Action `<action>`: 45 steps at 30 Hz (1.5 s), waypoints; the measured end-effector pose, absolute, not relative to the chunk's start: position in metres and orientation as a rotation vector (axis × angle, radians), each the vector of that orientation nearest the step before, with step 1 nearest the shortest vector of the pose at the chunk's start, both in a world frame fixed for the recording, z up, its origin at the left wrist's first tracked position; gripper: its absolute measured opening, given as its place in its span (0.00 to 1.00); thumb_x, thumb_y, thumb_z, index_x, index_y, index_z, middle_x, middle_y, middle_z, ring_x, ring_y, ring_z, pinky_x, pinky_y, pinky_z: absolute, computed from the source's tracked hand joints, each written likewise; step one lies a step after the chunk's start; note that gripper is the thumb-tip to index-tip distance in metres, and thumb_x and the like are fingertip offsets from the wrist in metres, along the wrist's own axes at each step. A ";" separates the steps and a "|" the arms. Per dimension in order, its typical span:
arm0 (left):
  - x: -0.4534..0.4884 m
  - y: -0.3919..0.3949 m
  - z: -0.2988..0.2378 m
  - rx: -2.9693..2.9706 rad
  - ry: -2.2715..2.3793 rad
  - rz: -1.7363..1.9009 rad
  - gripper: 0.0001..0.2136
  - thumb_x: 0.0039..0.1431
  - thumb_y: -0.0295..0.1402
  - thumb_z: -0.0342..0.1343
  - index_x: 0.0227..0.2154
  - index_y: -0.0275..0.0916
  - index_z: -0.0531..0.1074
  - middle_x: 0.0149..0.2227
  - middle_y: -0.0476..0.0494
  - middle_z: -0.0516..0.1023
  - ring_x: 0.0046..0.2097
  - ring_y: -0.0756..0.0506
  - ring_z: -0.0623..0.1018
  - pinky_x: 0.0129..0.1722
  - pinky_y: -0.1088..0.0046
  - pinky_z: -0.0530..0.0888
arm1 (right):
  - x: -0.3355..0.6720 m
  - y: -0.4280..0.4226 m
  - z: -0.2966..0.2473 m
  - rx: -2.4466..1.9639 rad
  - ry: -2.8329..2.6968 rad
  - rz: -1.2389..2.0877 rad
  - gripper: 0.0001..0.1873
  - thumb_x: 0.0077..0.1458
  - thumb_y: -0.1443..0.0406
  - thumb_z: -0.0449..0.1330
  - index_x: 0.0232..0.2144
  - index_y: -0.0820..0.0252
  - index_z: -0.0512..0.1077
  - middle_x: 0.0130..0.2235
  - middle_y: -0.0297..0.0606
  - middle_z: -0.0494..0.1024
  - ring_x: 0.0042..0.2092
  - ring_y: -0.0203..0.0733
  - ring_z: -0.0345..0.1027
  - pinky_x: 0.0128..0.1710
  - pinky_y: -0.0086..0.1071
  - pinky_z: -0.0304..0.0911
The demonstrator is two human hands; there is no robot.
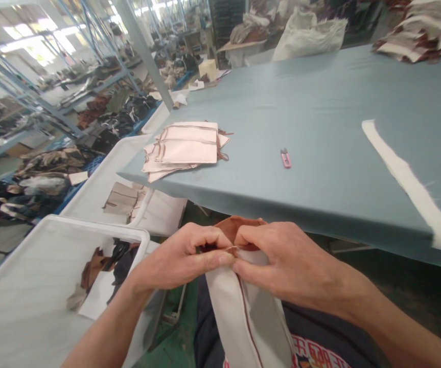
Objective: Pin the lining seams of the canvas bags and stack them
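Observation:
A cream fabric bag (230, 306) with brown piping hangs in front of my body, its brown inner edge (237, 223) showing at the top. My left hand (193, 253) pinches the bag's upper edge between thumb and fingers. Right beside it, my right hand (277, 255) grips the same edge, with the two thumbs nearly touching. A thin light thread or cord shows between the thumbs, too small to tell which. On the table beyond lies a pair of pink thread snips (285, 159), apart from both hands.
The blue-green table (300, 112) carries a stack of cream pieces with brown trim (189, 143), a white fabric strip (408, 184) and a brown-and-cream pile (423, 30). White bins (47, 245) stand at left, one holding scraps. A white sack (308, 36) is behind the table.

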State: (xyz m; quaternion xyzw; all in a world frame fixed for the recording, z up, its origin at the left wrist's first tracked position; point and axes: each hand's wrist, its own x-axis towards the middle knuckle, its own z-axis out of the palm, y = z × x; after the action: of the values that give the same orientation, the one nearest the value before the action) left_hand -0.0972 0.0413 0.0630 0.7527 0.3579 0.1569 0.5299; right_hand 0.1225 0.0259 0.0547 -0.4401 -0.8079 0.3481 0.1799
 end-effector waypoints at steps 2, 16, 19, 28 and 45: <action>-0.102 0.045 0.067 1.840 0.840 0.320 0.10 0.65 0.34 0.57 0.34 0.32 0.77 0.30 0.49 0.75 0.31 0.51 0.70 0.33 0.78 0.67 | 0.121 0.026 0.054 -1.241 -2.308 0.991 0.13 0.56 0.66 0.61 0.23 0.59 0.64 0.25 0.30 0.70 0.27 0.32 0.57 0.31 0.32 0.42; -0.080 0.052 0.081 2.430 0.818 0.227 0.07 0.52 0.19 0.52 0.25 0.37 0.67 0.22 0.58 0.64 0.24 0.56 0.63 0.24 0.78 0.58 | 0.119 0.033 0.052 -1.287 -2.336 1.085 0.09 0.57 0.68 0.57 0.24 0.59 0.64 0.31 0.32 0.73 0.31 0.35 0.61 0.32 0.33 0.45; -0.083 0.049 0.074 2.530 0.792 0.354 0.08 0.56 0.20 0.51 0.28 0.37 0.70 0.24 0.55 0.68 0.25 0.54 0.67 0.26 0.77 0.61 | 0.124 0.038 0.049 -1.144 -2.259 1.248 0.11 0.56 0.69 0.56 0.23 0.59 0.61 0.27 0.29 0.68 0.29 0.32 0.59 0.30 0.31 0.46; -0.069 0.054 0.070 2.739 0.716 0.529 0.09 0.68 0.23 0.48 0.33 0.35 0.71 0.29 0.48 0.76 0.30 0.50 0.75 0.29 0.76 0.69 | 0.147 0.046 0.052 -1.061 -2.277 1.072 0.10 0.56 0.69 0.55 0.24 0.59 0.62 0.25 0.27 0.65 0.26 0.31 0.55 0.29 0.29 0.47; -0.052 0.046 0.059 3.101 0.448 0.363 0.17 0.76 0.24 0.37 0.40 0.34 0.72 0.33 0.42 0.80 0.33 0.47 0.78 0.32 0.73 0.77 | 0.170 0.034 0.021 -1.027 -1.667 1.767 0.08 0.49 0.62 0.60 0.24 0.59 0.65 0.24 0.27 0.64 0.27 0.31 0.53 0.24 0.25 0.51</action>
State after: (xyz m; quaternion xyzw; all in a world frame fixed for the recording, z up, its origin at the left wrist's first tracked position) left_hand -0.0515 0.0457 0.0592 0.9831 0.1420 0.1151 -0.0061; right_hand 0.1702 0.0335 0.0205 -0.3770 -0.6122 0.6487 0.2494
